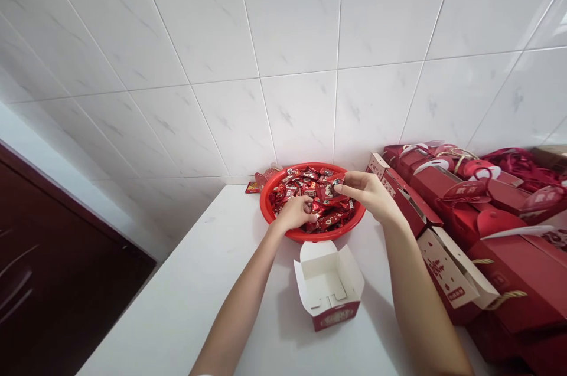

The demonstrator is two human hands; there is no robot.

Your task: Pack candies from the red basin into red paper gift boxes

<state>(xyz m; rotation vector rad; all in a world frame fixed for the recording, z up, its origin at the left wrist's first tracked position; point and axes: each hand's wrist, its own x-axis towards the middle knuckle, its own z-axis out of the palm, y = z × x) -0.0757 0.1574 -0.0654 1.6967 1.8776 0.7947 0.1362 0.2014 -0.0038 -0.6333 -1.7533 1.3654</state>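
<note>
A round red plastic basin (267,211) holds a heap of red-wrapped candies (330,219). Over its right side, my right hand (367,192) pinches a wrapped candy (329,190) between thumb and fingers. My left hand (294,213) reaches in over the front left rim, its fingers curled among the candies; what they grip, if anything, is hidden. Directly in front of the basin stands an open carton (330,287), white inside and red outside, with its flaps raised. I see bare white bottom and slots inside it.
Many red gift boxes (522,275), some with rope handles, crowd the right side of the white table (195,281). A small red packet (252,188) lies behind the basin's left side. White tiled wall (296,110) rises behind; a dark red door-like panel (57,258) is at left.
</note>
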